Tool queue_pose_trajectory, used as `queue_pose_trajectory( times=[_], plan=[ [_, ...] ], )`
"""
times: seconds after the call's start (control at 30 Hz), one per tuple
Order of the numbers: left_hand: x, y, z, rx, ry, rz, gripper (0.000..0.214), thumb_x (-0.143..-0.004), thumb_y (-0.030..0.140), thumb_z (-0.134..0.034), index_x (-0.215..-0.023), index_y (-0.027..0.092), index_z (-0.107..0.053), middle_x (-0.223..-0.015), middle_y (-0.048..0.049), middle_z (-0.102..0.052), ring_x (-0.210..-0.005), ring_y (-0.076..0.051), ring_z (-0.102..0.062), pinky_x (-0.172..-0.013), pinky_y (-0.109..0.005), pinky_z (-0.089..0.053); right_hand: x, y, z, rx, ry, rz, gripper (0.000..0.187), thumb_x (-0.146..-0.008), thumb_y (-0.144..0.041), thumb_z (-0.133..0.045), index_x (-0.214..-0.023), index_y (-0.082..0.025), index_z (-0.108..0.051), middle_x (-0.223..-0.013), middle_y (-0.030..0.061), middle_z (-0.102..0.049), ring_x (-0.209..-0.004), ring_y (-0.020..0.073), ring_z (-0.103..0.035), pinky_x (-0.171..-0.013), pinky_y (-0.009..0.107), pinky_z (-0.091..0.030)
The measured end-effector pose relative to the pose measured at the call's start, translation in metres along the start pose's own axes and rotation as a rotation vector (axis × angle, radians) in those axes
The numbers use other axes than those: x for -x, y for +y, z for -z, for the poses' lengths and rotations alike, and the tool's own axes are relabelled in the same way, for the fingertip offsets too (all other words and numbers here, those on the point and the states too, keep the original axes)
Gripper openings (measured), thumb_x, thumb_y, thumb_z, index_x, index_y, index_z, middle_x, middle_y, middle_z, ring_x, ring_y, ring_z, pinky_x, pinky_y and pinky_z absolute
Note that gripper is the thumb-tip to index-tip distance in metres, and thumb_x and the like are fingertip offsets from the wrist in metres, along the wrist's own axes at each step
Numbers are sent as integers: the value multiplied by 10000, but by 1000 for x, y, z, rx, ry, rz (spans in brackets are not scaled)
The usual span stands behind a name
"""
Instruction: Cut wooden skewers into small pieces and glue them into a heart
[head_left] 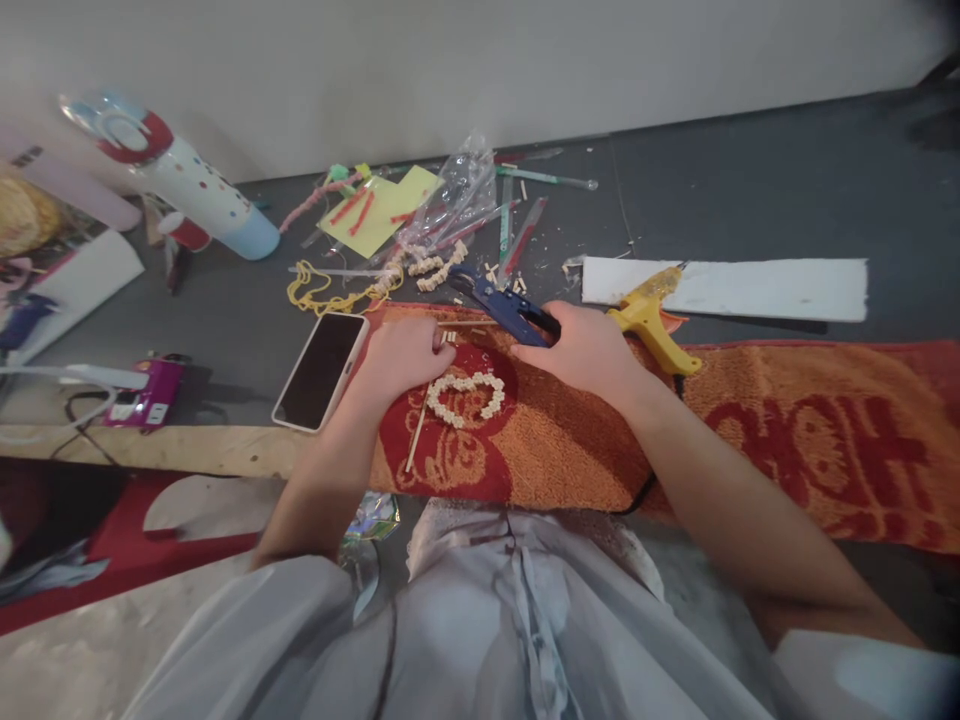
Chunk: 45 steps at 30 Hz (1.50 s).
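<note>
My right hand (585, 345) is closed around the handles of a pair of blue pliers (510, 305), whose jaws point to the upper left. My left hand (409, 352) is closed with curled fingers at the towel's left end. A thin wooden stick (469, 323) runs from it towards the pliers. Another thin stick (417, 430) slants down from beneath that hand across the towel. Between my hands, a heart outline made of small pale pieces (465, 400) lies on the orange and red towel (570, 440). A few tiny cut pieces (448, 337) lie near my left fingertips.
A yellow glue gun (654, 325) rests by a white strip (772, 288) on the right. A phone (321, 370) lies left of the towel. Behind are yellow yarn (322, 288), sticky notes (371, 222), plastic wrap and glue sticks. A bottle (202, 195) leans at back left.
</note>
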<state>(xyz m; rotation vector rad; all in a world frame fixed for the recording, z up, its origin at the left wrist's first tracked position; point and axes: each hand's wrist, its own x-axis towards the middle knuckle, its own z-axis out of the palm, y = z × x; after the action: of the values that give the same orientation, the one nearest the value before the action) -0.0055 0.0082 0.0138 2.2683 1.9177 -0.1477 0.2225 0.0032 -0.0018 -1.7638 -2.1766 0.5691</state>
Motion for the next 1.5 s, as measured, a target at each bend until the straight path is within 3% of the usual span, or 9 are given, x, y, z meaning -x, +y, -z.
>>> queue_pose_trajectory(
  times=[0.23,0.4,0.6,0.8,0.97,1.27,1.5],
  plan=[
    [-2,0,-7,-3,8,56,201,-779,360,-492,-737,182,-575,-745,-85,-639,-699,-231,-583,-625,-324,-374,1,-3,2,-14,-9,-11,380,-728,-560,-613,-855,-204,-583,-833,91,-691,-738,261,-607,-596,314,-334],
    [0,-1,0,88,45,49,142,-777,329,-498,-735,200,-543,-718,-51,-623,-684,-211,-569,-626,-310,-367,0,-3,3,-41,-18,-20,399,-725,-579,-613,-873,-210,-587,-833,87,-689,-752,263,-614,-587,305,-342],
    [6,-14,8,303,322,0,42,-758,232,-516,-741,200,-495,-641,13,-559,-590,-124,-512,-601,-258,-365,1,-5,11,-109,-1,-44,395,-721,-568,-631,-878,-206,-619,-794,73,-691,-720,245,-623,-582,301,-371],
    [1,-25,2,921,545,-13,30,-803,227,-553,-799,214,-527,-618,28,-579,-468,-90,-517,-475,-222,-404,3,-6,15,-275,-60,-18,470,-719,-526,-665,-1047,-190,-659,-994,94,-724,-882,279,-663,-722,353,-466],
    [0,-21,4,1052,735,-22,82,-785,214,-612,-728,195,-557,-613,22,-583,-477,-69,-496,-473,-204,-410,6,-8,13,-411,-123,10,493,-714,-498,-688,-1092,-182,-651,-1039,87,-722,-923,274,-664,-798,391,-485],
    [5,-13,1,814,909,-61,89,-757,202,-624,-673,177,-605,-573,35,-562,-510,-66,-473,-493,-193,-381,5,-2,-3,-666,-237,102,647,-705,-493,-723,-1251,-175,-586,-1241,109,-659,-1099,294,-628,-965,450,-462],
    [5,-12,-3,610,986,-112,41,-737,184,-603,-697,177,-596,-647,20,-618,-565,-82,-528,-543,-204,-418,5,-3,-10,-923,-311,74,653,-695,-471,-741,-1255,-175,-580,-1271,101,-641,-1153,285,-603,-1020,447,-431]
  ],
)
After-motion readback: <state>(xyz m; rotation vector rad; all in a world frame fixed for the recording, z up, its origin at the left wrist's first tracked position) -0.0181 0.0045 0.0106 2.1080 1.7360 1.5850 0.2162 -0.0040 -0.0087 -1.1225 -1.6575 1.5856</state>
